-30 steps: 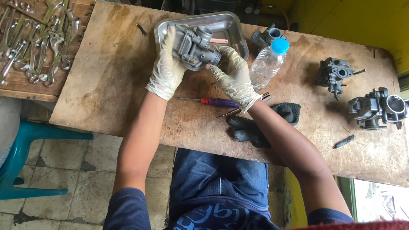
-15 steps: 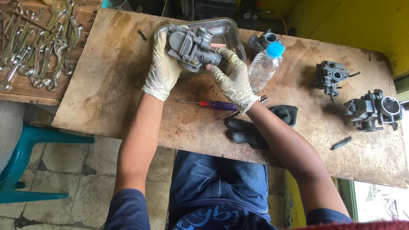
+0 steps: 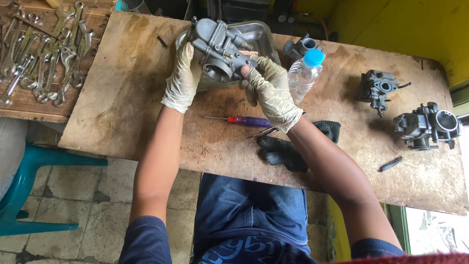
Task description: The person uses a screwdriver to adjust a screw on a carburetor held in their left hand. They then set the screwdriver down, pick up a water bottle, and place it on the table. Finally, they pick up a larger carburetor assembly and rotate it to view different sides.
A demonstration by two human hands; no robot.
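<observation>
Both of our hands, in pale thin gloves, hold a grey metal carburetor (image 3: pixel 220 49) lifted above the far part of a worn wooden board (image 3: pixel 122 98) that serves as a table. Our left hand (image 3: pixel 183 73) grasps the carburetor's left side, fingers wrapped around its body. Our right hand (image 3: pixel 268 88) pinches its right end with the fingertips.

We hold the carburetor over a shallow metal tray (image 3: pixel 266 36), which sits at the far edge of the board. Its long axis runs on a slant, from far left down to near right. The round open bore faces toward us and slightly down. A narrow stub points right, toward our right fingertips.

Risks, as we judge them: the gloves look slick, and the right hand has only a fingertip grip, so the heavy part could slip and drop onto the tray. With the bore tilted down, any loose small piece inside could fall out.

A clear plastic bottle with a blue cap (image 3: pixel 305 73) stands just right of our right hand; an elbow or wrist swing could topple it. A screwdriver with a purple handle (image 3: pixel 244 120) lies near us, below the hands. Two more carburetors (image 3: pixel 425 124) rest well to the right, and wrenches (image 3: pixel 44 49) lie far left.
</observation>
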